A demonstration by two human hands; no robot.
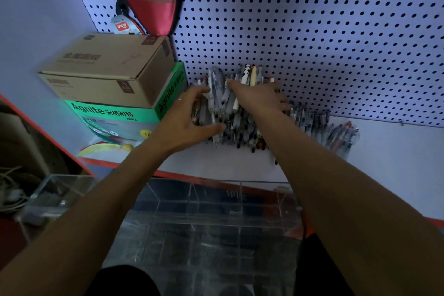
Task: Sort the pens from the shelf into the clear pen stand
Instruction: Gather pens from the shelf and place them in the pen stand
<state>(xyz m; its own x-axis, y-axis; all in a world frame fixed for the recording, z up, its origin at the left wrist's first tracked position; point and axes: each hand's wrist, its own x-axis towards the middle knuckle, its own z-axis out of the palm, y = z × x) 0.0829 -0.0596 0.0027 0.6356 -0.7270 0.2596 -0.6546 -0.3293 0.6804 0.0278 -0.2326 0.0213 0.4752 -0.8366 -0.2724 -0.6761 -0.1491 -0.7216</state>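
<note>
Head view: the left hand curls its fingers and thumb around one side of the pen pile on the white shelf; the right hand lies spread on top. The person should gather a small bundle evenly, as smooth plastic barrels are likely to slip. The clear pen stand, rigid acrylic with partitions, waits below, apparently empty.

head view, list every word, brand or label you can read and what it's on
"Agnite 安格耐特" and "deli": front of the green box.
"Agnite": also on its right side; the characters after it are blurred.
Brown cardboard boxes: print too blurred to read.
Red hang tag: white characters, too small to read.
Pens: no legible print.
</note>
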